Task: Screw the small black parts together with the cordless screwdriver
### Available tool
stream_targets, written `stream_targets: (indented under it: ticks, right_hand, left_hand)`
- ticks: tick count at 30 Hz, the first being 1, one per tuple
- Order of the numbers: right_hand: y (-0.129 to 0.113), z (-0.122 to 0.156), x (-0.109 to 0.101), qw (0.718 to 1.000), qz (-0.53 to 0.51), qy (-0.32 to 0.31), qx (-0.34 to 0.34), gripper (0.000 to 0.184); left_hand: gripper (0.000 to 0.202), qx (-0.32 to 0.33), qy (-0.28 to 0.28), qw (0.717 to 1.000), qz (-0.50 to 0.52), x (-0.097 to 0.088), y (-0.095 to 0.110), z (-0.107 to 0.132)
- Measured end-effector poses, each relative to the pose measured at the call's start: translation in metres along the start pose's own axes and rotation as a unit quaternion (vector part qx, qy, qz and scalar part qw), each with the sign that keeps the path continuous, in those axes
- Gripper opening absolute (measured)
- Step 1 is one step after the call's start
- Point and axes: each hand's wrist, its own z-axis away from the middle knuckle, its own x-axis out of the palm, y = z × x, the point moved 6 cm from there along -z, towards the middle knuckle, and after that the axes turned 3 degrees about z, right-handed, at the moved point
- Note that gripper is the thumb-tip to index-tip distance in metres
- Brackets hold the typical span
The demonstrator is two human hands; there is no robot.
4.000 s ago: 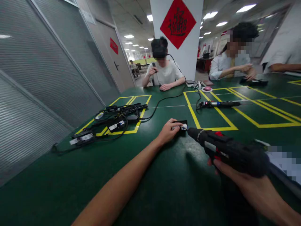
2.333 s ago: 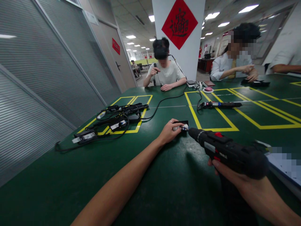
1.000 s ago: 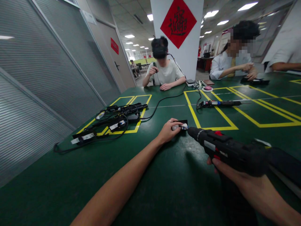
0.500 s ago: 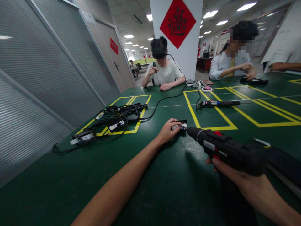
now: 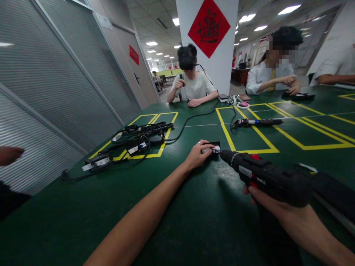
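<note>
My right hand [image 5: 266,201] is wrapped round the grip of a black cordless drill [image 5: 266,177] with red accents, its chuck pointing left. At the chuck's tip lies a small black device with a white label [image 5: 215,144], flat on the green table. My left hand [image 5: 200,153] presses on the device's left side, fingers curled over it. Those fingers and the hand cover part of the device. The drill bit seems to meet the device's right end, but whether it touches I cannot tell.
Left on the table [image 5: 116,207] lies a pile of black devices with cables [image 5: 138,140] inside yellow tape. A soldering-iron-like tool [image 5: 257,122] sits at back right. A dark case [image 5: 335,192] is beside the drill. Two people work opposite; another person's hand [image 5: 11,156] shows far left.
Another person's hand and dark clothing have come into view at the left edge. My hands, the drill and the device hold nearly the same position.
</note>
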Motion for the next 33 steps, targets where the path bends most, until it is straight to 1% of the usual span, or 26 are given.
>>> stream_targets:
  ticks: [3, 6, 10, 14, 17, 20, 26, 33]
  right_hand:
    - [0.004, 0.0, 0.001, 1.0, -0.024, -0.006, 0.019, 0.041]
    - [0.004, 0.0, 0.002, 0.999, -0.05, -0.005, 0.016, 0.048]
    - [0.002, 0.0, 0.002, 0.998, -0.053, -0.009, 0.013, 0.052]
    - [0.003, 0.0, 0.002, 0.998, -0.058, -0.018, 0.007, 0.046]
    - [0.005, 0.0, 0.001, 0.999, -0.046, -0.017, -0.01, 0.033]
    - [0.008, -0.001, 0.0, 0.998, -0.056, -0.01, -0.005, 0.024]
    - [0.008, -0.002, 0.001, 0.998, -0.061, -0.024, -0.014, 0.027]
    - [-0.001, 0.002, -0.004, 0.997, -0.054, 0.044, -0.029, 0.029]
  left_hand:
    - [0.028, 0.004, 0.003, 1.0, 0.001, 0.0, -0.001, 0.0]
    - [0.028, 0.003, 0.0, 1.0, 0.003, 0.0, 0.001, 0.001]
    - [0.028, -0.004, 0.001, 1.0, 0.007, -0.001, 0.003, 0.001]
    - [0.029, 0.002, 0.005, 1.0, 0.019, -0.001, 0.004, 0.001]
    - [0.032, 0.015, 0.011, 0.999, 0.03, -0.001, 0.004, 0.002]
    - [0.026, 0.017, 0.011, 0.999, 0.027, -0.001, 0.003, 0.002]
    - [0.026, 0.003, 0.005, 1.0, 0.018, -0.001, 0.002, 0.002]
    - [0.025, 0.003, 0.013, 1.0, 0.019, -0.001, 0.003, 0.001]
